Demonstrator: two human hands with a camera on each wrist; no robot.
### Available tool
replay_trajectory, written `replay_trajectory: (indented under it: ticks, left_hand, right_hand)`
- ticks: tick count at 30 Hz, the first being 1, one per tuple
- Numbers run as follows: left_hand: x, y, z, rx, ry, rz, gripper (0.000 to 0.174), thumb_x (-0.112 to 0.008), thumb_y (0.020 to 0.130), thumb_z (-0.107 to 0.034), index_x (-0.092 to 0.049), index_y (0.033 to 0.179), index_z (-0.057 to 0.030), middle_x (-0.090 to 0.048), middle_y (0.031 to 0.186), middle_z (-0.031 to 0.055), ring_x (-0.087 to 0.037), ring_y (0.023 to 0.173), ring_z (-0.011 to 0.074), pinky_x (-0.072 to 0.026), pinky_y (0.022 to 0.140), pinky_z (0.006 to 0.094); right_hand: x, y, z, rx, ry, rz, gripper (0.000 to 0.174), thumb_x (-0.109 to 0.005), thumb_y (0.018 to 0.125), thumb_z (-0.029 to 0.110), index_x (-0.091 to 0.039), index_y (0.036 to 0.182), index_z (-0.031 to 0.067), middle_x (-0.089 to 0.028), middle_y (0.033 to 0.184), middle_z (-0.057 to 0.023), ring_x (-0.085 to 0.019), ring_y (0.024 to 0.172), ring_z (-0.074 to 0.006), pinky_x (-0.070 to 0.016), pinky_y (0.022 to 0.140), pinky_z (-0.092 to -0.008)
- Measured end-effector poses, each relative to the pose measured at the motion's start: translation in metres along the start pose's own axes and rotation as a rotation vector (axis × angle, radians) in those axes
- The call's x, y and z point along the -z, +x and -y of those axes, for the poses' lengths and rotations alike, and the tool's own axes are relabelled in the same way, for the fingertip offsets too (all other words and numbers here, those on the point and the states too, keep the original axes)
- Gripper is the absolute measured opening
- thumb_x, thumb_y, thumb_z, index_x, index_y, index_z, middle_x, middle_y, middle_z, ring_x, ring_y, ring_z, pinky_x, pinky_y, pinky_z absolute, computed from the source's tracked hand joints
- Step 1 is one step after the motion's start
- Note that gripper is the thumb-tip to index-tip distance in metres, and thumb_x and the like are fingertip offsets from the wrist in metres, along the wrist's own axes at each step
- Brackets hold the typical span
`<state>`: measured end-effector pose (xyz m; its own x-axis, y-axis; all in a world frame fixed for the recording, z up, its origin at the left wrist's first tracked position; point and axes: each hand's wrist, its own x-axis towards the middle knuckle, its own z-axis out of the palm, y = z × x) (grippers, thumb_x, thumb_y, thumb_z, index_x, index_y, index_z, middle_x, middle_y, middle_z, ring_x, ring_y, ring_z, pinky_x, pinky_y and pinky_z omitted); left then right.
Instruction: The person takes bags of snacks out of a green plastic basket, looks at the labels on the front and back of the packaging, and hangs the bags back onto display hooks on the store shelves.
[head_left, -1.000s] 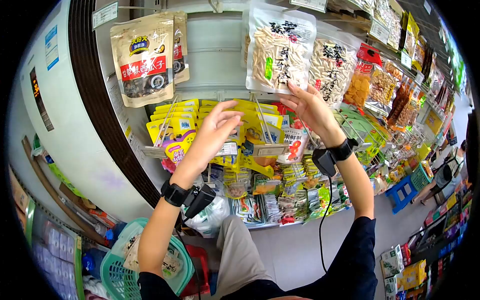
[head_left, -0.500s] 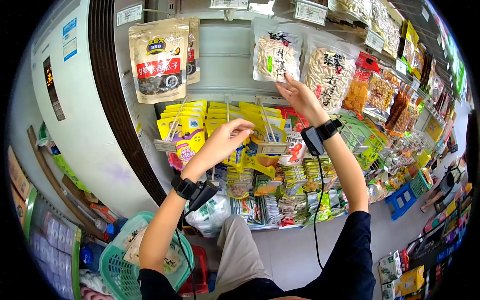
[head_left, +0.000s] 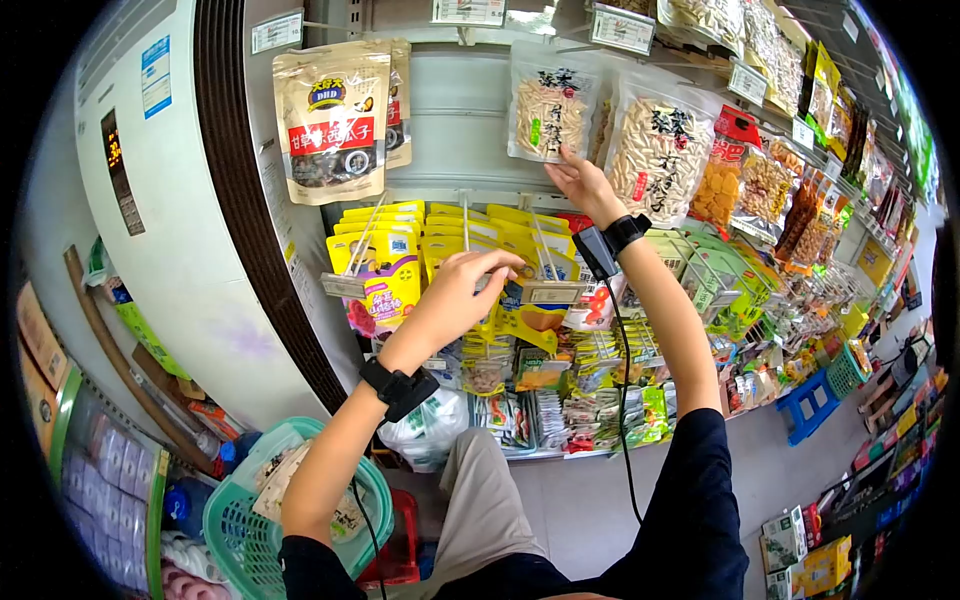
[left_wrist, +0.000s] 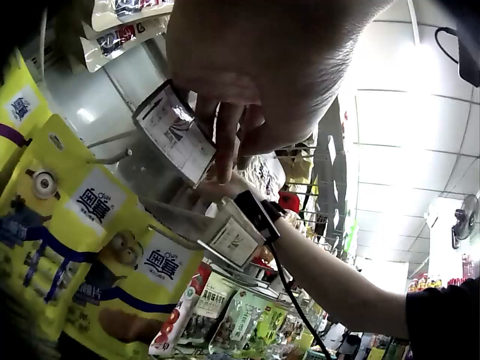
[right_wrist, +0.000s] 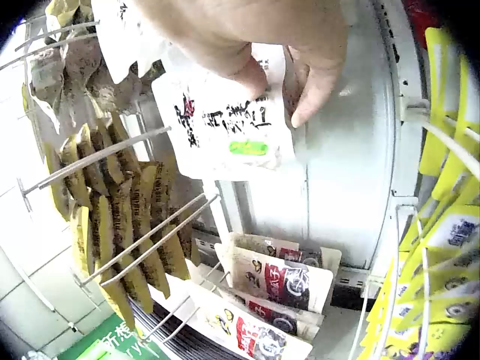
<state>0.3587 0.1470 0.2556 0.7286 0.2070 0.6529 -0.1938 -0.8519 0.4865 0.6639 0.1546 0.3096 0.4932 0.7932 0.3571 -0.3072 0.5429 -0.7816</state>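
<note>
In the head view, a clear bag of pale seed kernels (head_left: 548, 112) hangs at the upper rack. My right hand (head_left: 592, 190) is at its lower edge. The right wrist view shows the right thumb and fingers pinching an edge of the bag (right_wrist: 225, 154). Lower and to the left, my left hand (head_left: 452, 305) hovers with loosely bent fingers and nothing in it. Yellow snack bags (head_left: 378, 275) hang behind the left hand. A price tag holder (left_wrist: 177, 135) shows just beyond the left fingers in the left wrist view.
Brown melon-seed bags (head_left: 335, 130) hang at left, larger seed bags (head_left: 660, 150) at right. Metal hooks (head_left: 545, 250) with price tags (head_left: 552, 292) jut out. A white cabinet (head_left: 190, 270) stands left. A green basket (head_left: 240, 520) holding bags is low by the left arm.
The kernel bag has moved away from me, back toward the rack, with my right hand following. My left hand stays before the yellow bags as the view shifts left.
</note>
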Motion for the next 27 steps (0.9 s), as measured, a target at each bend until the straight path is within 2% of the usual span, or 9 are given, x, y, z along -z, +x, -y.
replay_trajectory:
  ticks: [1, 2, 6, 9, 13, 16, 21, 25, 27]
  left_hand:
    - [-0.001, -0.003, -0.001, -0.124, 0.218, -0.080, 0.020, -0.046, 0.083, -0.011, -0.054, 0.100, -0.0051, -0.059, 0.094, 0.0079, -0.052, 0.099, 0.0230, -0.0292, 0.096, 0.0398]
    - [-0.001, -0.005, -0.003, -0.099, 0.218, -0.047, 0.020, -0.048, 0.081, -0.011, -0.055, 0.099, -0.0075, -0.056, 0.097, 0.0074, -0.046, 0.104, 0.0266, -0.0180, 0.101, 0.0451]
    - [0.001, -0.025, -0.018, -0.093, 0.364, -0.099, 0.026, -0.050, 0.080, -0.012, -0.053, 0.105, -0.0085, -0.048, 0.111, 0.0087, -0.040, 0.110, 0.0262, -0.0210, 0.100, 0.0435]
    - [0.007, -0.045, -0.032, -0.056, 0.226, -0.132, 0.029, -0.050, 0.080, -0.012, -0.050, 0.109, -0.0065, -0.048, 0.112, 0.0105, -0.040, 0.110, 0.0278, -0.0240, 0.098, 0.0409]
    - [0.023, -0.074, -0.050, -0.022, 0.249, -0.094, 0.031, -0.051, 0.081, -0.012, -0.048, 0.111, -0.0048, -0.047, 0.114, 0.0118, -0.039, 0.112, 0.0280, -0.0271, 0.096, 0.0388]
    - [0.038, -0.096, -0.062, 0.036, 0.224, -0.073, 0.033, -0.052, 0.081, -0.011, -0.047, 0.113, -0.0053, -0.047, 0.114, 0.0117, -0.038, 0.114, 0.0270, -0.0225, 0.100, 0.0414]
    - [0.060, -0.134, -0.076, 0.181, 0.112, -0.125, 0.038, -0.053, 0.079, -0.009, -0.045, 0.116, -0.0049, -0.050, 0.112, 0.0102, -0.042, 0.112, 0.0246, -0.0158, 0.103, 0.0444]
    - [0.077, -0.155, -0.078, 0.254, 0.110, -0.174, 0.039, -0.051, 0.078, -0.003, -0.045, 0.116, -0.0038, -0.051, 0.113, 0.0100, -0.043, 0.111, 0.0234, -0.0269, 0.098, 0.0359]
    - [0.084, -0.162, -0.080, 0.271, 0.167, -0.262, 0.032, -0.051, 0.079, -0.004, -0.050, 0.111, -0.0025, -0.051, 0.112, 0.0111, -0.043, 0.111, 0.0237, -0.0305, 0.095, 0.0334]
  right_hand:
    - [0.001, 0.004, -0.001, -0.016, -0.023, -0.048, 0.039, -0.053, 0.084, 0.016, -0.040, 0.112, -0.0084, -0.044, 0.113, -0.0173, -0.046, 0.102, -0.0271, -0.0413, 0.092, -0.0346]
    - [0.001, 0.006, -0.002, -0.032, -0.045, -0.095, 0.043, -0.054, 0.084, 0.018, -0.038, 0.112, -0.0098, -0.044, 0.113, -0.0170, -0.047, 0.102, -0.0265, -0.0421, 0.091, -0.0344]
    - [0.004, 0.009, -0.002, 0.002, -0.064, -0.017, 0.053, -0.056, 0.083, 0.021, -0.033, 0.116, -0.0124, -0.041, 0.116, -0.0193, -0.046, 0.104, -0.0270, -0.0426, 0.090, -0.0335]
    - [0.004, 0.007, 0.000, -0.039, -0.057, -0.043, 0.056, -0.057, 0.083, 0.020, -0.030, 0.119, -0.0124, -0.036, 0.121, -0.0234, -0.045, 0.106, -0.0285, -0.0421, 0.091, -0.0339]
    - [-0.007, -0.005, 0.002, -0.039, -0.046, 0.025, 0.053, -0.054, 0.084, 0.017, -0.027, 0.120, -0.0124, -0.032, 0.124, -0.0282, -0.044, 0.108, -0.0317, -0.0406, 0.093, -0.0344]
    - [-0.012, -0.009, 0.003, -0.137, 0.018, 0.082, 0.039, -0.047, 0.085, 0.009, -0.031, 0.115, -0.0107, -0.038, 0.119, -0.0281, -0.043, 0.110, -0.0318, -0.0377, 0.096, -0.0351]
    - [-0.028, -0.031, 0.013, -0.379, 0.045, 0.193, 0.035, -0.042, 0.087, 0.007, -0.030, 0.115, -0.0082, -0.038, 0.121, -0.0272, -0.044, 0.110, -0.0324, -0.0372, 0.096, -0.0353]
    - [-0.064, -0.070, 0.029, -0.295, -0.195, 0.231, 0.034, -0.037, 0.089, 0.010, -0.033, 0.120, -0.0028, -0.046, 0.117, -0.0209, -0.048, 0.107, -0.0268, -0.0395, 0.092, -0.0351]
    - [-0.081, -0.089, 0.030, 0.019, -0.303, 0.237, 0.033, -0.038, 0.088, 0.010, -0.038, 0.118, -0.0032, -0.050, 0.113, -0.0191, -0.051, 0.102, -0.0242, -0.0423, 0.087, -0.0333]
